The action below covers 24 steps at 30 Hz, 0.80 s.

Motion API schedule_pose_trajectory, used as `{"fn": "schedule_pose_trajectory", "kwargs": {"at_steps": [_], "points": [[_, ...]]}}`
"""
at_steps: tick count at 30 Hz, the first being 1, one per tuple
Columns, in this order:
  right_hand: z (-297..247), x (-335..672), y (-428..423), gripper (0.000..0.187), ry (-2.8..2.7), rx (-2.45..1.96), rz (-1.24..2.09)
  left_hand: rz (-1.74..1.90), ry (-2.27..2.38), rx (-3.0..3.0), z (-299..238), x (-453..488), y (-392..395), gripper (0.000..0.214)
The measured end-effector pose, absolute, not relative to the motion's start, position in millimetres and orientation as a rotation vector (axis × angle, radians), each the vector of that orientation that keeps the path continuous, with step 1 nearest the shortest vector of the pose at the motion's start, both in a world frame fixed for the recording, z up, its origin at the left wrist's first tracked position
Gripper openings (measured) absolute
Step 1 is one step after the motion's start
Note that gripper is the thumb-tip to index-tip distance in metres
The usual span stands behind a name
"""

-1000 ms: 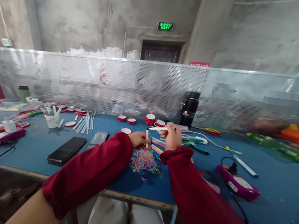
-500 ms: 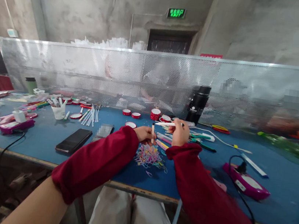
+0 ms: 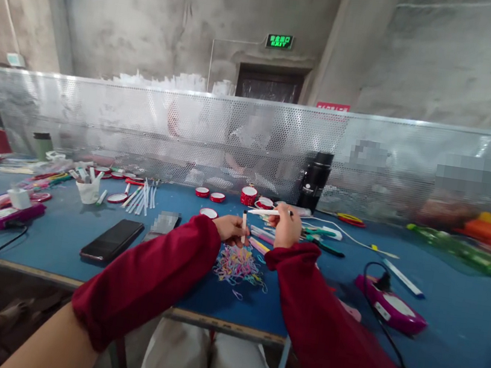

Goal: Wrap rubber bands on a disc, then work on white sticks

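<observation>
Two hands meet mid-work: the left hand [image 3: 230,230] has its fingers clamped on a pale stick [image 3: 244,226], upright above colourful loops [image 3: 239,268]. Its top is dark, so work seems under way; what remains, I cannot tell. A white pen [image 3: 261,212] points there, pinched in the right hand [image 3: 287,226].

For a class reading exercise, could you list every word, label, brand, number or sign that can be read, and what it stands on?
"安全出口 EXIT": lit green sign.
Red sign: too blurred to read.
Black flask: white mark, too small to read.
Right-hand purple box: white label, too small to read.
</observation>
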State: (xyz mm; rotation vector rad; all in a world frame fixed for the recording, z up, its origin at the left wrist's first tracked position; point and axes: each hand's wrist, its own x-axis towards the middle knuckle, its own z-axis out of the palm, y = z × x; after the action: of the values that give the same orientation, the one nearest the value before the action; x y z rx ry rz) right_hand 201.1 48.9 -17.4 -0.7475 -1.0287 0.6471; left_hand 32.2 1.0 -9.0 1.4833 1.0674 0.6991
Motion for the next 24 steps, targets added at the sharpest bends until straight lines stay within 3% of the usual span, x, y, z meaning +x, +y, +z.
{"fn": "schedule_pose_trajectory", "kwargs": {"at_steps": [24], "points": [[-12.4, 197.4, 41.4, 0.030, -1.033, -0.726, 0.657, 0.664, 1.039, 1.480, -8.8, 32.2, -0.1, 0.016]]}}
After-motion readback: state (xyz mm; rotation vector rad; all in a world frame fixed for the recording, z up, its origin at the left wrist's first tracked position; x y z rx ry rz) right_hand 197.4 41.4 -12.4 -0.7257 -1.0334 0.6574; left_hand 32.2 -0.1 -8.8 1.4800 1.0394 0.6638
